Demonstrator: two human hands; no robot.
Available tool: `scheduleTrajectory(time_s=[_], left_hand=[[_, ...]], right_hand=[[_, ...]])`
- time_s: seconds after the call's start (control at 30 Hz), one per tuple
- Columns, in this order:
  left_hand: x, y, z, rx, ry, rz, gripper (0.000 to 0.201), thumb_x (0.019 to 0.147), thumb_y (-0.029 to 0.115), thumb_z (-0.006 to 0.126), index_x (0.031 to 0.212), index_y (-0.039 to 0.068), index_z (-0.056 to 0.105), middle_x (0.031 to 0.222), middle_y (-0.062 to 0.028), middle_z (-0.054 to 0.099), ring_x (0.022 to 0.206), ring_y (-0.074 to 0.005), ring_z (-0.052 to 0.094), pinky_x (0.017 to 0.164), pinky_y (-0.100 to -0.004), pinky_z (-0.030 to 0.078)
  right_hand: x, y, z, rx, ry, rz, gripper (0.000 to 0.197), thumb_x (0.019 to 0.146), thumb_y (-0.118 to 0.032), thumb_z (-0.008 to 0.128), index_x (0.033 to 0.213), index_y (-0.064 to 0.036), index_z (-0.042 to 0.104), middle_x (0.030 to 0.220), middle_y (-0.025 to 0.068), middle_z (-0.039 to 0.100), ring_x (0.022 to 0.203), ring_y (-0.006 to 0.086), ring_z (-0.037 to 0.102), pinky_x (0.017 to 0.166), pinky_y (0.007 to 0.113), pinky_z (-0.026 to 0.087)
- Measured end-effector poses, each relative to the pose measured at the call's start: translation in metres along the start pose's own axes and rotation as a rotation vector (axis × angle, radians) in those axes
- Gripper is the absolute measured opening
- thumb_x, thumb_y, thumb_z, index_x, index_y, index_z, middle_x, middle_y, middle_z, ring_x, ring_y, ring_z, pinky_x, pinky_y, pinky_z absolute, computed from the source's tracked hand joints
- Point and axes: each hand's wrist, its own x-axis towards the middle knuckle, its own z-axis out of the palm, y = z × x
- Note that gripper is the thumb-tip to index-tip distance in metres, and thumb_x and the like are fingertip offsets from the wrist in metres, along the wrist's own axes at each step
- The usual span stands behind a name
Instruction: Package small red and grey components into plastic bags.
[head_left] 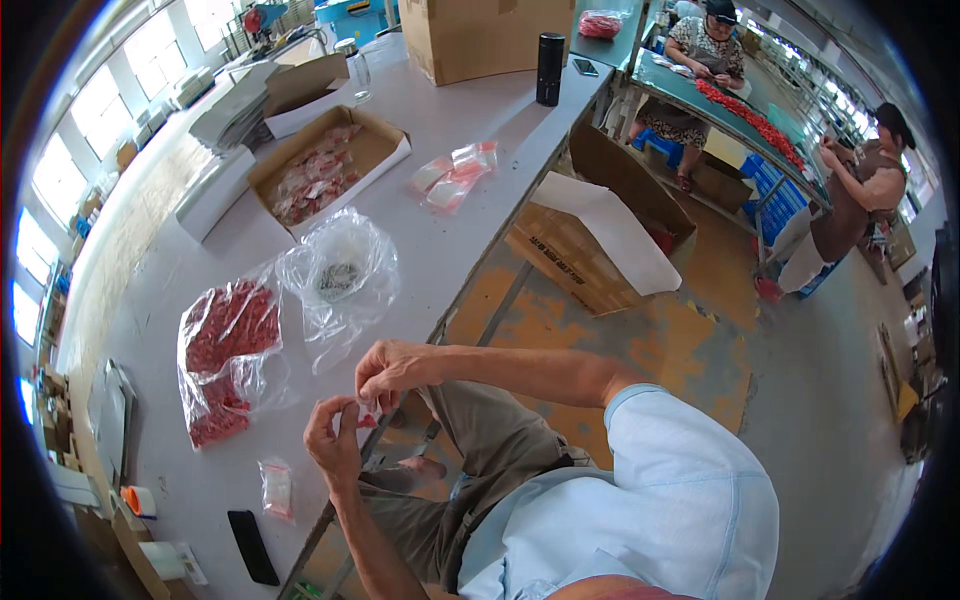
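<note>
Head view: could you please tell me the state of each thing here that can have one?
Small packet: pinched between left hand and right hand.
Bag of red pieces: open, lying flat.
Clear bag: crumpled, nearly empty.
Cardboard tray: open, holding packets.
Black phone: screen dark.

Glossy clear plastic bag [340,275]; matt cardboard box [325,165].

Black flask [549,68] upright on table [160,260]; open cardboard box [328,165] nearby; black phone [252,546].
</note>
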Motion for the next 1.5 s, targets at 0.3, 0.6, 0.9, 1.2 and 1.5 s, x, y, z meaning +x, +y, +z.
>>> scheduleTrajectory(time_s=[0.3,0.6,0.9,1.2,1.5], left_hand=[[0.003,0.006,0.010,0.012,-0.072,-0.165,0.008,0.095,-0.002,0.072,0.103,-0.002,0.072,0.094,-0.0032,0.072,0.084,-0.0093,0.066,0.076,-0.0225,0.052],[-0.002,0.023,0.017,-0.306,0.022,-0.163,0.009,0.097,0.002,0.071,0.105,-0.001,0.068,0.093,-0.0014,0.070,0.085,-0.0076,0.063,0.080,-0.0217,0.050],[-0.013,0.031,0.016,-0.241,-0.032,-0.134,0.006,0.095,0.000,0.073,0.100,0.001,0.069,0.091,0.0006,0.068,0.082,-0.0056,0.061,0.075,-0.0207,0.048],[-0.014,0.029,0.020,-0.236,-0.013,-0.143,0.006,0.093,0.000,0.075,0.095,0.002,0.070,0.085,0.0020,0.067,0.079,-0.0050,0.060,0.071,-0.0199,0.047],[-0.018,0.032,0.011,-0.069,-0.056,-0.136,0.006,0.091,0.000,0.077,0.094,0.000,0.072,0.085,0.0009,0.068,0.079,-0.0057,0.059,0.071,-0.0208,0.046]], right_hand=[[-0.017,-0.002,0.009,-1.075,0.367,-0.584,0.016,0.091,-0.013,0.068,0.095,0.0026,0.069,0.084,0.0138,0.075,0.075,0.0202,0.074,0.066,0.037,0.059],[-0.037,-0.002,0.018,-0.256,0.333,-0.429,0.011,0.096,-0.008,0.071,0.095,0.0026,0.067,0.081,0.0103,0.075,0.077,0.0141,0.073,0.069,0.032,0.057],[-0.049,-0.005,0.032,-0.287,0.271,-0.446,0.008,0.098,-0.004,0.069,0.100,0.0042,0.069,0.083,0.0069,0.073,0.082,0.0099,0.069,0.073,0.029,0.057],[-0.054,-0.008,0.024,-0.243,0.199,-0.314,0.016,0.098,-0.012,0.071,0.097,0.0037,0.071,0.082,0.0062,0.074,0.074,0.0091,0.067,0.068,0.029,0.055],[-0.051,-0.002,0.025,-0.230,0.155,-0.294,0.011,0.097,-0.008,0.069,0.096,0.0026,0.071,0.082,0.0057,0.073,0.076,0.0082,0.066,0.069,0.026,0.055]])
